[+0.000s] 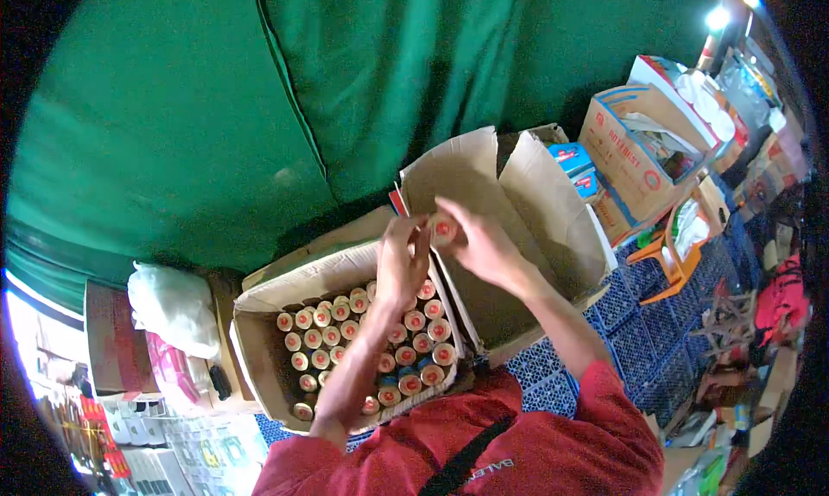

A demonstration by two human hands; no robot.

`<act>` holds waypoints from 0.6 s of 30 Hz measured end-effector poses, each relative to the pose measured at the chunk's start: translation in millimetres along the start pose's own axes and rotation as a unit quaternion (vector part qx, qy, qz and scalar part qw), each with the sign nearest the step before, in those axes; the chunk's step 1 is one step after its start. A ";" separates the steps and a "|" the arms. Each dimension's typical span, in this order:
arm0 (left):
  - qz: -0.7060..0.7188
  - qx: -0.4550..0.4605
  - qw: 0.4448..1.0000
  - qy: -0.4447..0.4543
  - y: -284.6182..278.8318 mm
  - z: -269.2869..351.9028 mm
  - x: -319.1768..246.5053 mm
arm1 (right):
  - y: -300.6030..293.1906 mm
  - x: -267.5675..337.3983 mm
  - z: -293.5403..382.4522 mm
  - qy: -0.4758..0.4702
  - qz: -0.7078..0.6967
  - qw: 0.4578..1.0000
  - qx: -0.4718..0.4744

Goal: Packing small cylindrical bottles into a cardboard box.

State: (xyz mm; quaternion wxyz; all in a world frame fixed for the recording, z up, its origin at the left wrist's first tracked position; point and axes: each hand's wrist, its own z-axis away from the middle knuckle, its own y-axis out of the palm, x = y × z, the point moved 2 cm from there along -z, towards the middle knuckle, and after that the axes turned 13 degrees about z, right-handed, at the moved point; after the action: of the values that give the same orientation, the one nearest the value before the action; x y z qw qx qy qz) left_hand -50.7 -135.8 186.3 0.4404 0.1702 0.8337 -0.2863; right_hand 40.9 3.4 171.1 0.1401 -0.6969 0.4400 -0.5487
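My right hand [482, 243] grips a small round container [443, 229] whose pale gold top has a red centre. Close beside it is my left hand [405, 256], fingers bent; blur hides whether it touches the container or holds anything. Below my left forearm stands an open cardboard box [259, 360] with rows of upright containers [331, 335] with the same gold and red tops. My forearm covers part of these rows. Adjoining it on the right is a second open cardboard box [505, 295], over which my right hand hovers; its visible inner side is bare cardboard.
A green cloth curtain [181, 120] hangs behind the boxes. At right stand a printed carton [622, 146], a blue package [573, 166] and an orange plastic stool [670, 276]. Blue lattice floor panels [541, 373] lie underneath. A white plastic bag [171, 308] rests at left.
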 end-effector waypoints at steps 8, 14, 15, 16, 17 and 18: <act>-0.174 0.173 0.967 0.066 63.6 -112.3 195.6 | 88.7 -139.1 -87.4 -0.025 0.188 0.959 -0.209; -0.369 0.312 0.870 0.096 111.4 -114.5 230.0 | 151.7 -205.1 -93.4 0.176 -0.211 0.954 -0.125; -0.365 0.302 0.876 0.089 97.3 -118.4 233.7 | 164.0 -199.4 -104.3 0.131 -0.157 0.973 -0.109; -0.354 0.318 0.878 0.053 97.3 -119.8 231.3 | 172.6 -208.3 -103.4 0.102 -0.095 0.986 -0.096; -0.354 0.318 0.878 0.050 97.0 -121.6 227.1 | 179.2 -217.8 -101.9 0.072 -0.031 0.993 -0.084; -0.370 0.363 0.855 0.021 117.2 -120.2 215.6 | 180.1 -245.4 -86.1 0.063 0.042 0.995 -0.072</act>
State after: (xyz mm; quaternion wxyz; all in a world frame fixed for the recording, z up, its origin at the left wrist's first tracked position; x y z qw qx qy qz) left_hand -183.9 37.7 22.4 0.1914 0.0032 0.6810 -0.7068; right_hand -120.9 113.1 -77.6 0.0846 -0.6503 0.5148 -0.5522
